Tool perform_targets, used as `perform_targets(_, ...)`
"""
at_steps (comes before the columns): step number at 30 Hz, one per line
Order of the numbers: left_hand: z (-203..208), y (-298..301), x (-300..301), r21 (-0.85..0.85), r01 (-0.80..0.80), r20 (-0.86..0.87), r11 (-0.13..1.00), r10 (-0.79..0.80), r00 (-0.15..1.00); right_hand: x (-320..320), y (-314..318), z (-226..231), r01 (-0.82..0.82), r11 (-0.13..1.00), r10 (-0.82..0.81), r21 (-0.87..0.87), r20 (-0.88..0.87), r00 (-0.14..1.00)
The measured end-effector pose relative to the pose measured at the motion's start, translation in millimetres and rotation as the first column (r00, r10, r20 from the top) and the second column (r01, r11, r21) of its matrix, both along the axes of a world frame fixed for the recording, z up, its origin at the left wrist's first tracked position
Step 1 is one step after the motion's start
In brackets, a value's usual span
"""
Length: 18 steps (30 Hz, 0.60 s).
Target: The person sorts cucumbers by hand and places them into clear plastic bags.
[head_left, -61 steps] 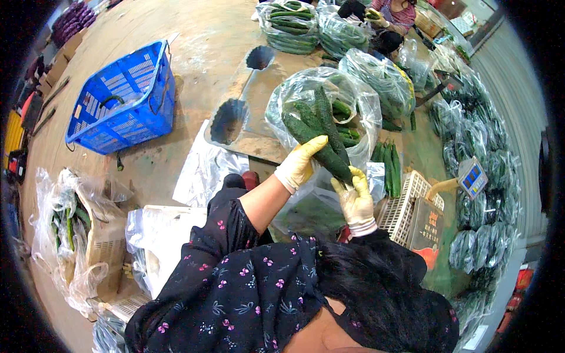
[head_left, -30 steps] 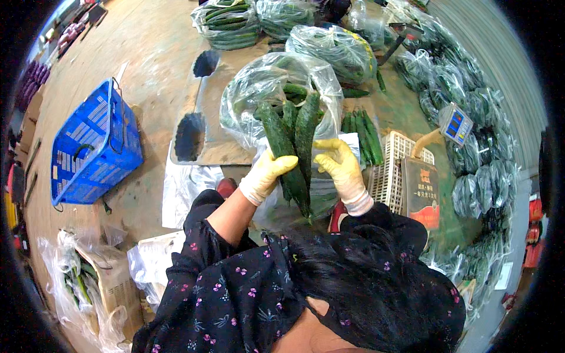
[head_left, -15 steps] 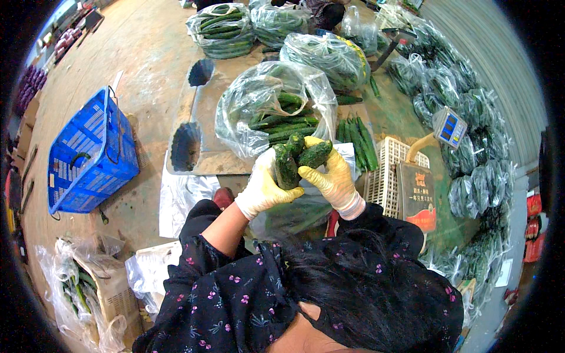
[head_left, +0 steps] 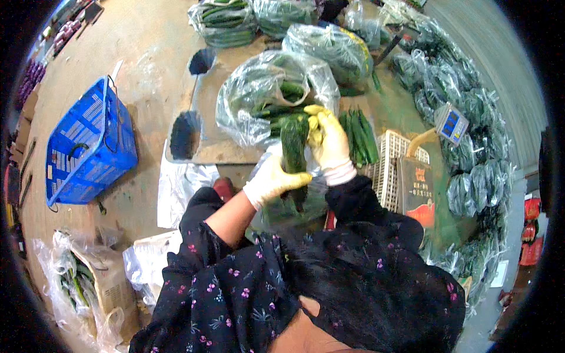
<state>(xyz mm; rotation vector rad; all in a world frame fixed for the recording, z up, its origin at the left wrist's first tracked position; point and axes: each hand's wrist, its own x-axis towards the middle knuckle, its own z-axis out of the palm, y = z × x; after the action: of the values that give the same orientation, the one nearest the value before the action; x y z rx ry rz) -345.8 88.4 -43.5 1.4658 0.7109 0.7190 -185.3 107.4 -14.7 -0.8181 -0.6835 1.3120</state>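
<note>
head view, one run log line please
left hand: holding dark-green bumpy cucumbers; right hand: beside them; clear plastic bag: open, more inside

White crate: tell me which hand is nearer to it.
Right. The right hand is just left of the white crate in the picture; the left hand, gripping a cucumber, is farther left.

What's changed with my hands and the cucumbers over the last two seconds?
The held cucumbers came from across the open bag toward your body, and their slant straightened. Your left hand still grips them; your right hand went from their near end to beside their far end, its grip unclear. The blue crate and the loose cucumbers stayed put; only the view shifted.
</note>
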Motion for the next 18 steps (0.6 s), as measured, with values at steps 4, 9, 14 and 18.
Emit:
perform_targets(4,19,-4,-14,-0.185,-0.081,0.179,0.979,0.115,0.977,24,-1,-10,-0.012,1.000,0.012,-0.007,-0.014,1.000)
perform_targets(9,34,-6,-7,-0.011,-0.193,0.150,0.981,0.192,0.970,17,-35,14,-0.139,0.990,0.126,0.026,0.279,0.952)
perform_targets(14,9,-1,2,0.208,-0.287,0.119,0.935,0.267,0.956,-10,-45,36,-0.174,0.967,0.042,0.184,0.560,0.827)
perform_targets(18,11,-3,3,0.316,-0.268,-0.065,0.910,0.303,0.951,-10,-48,51,-0.179,0.953,-0.126,0.245,0.856,0.502)
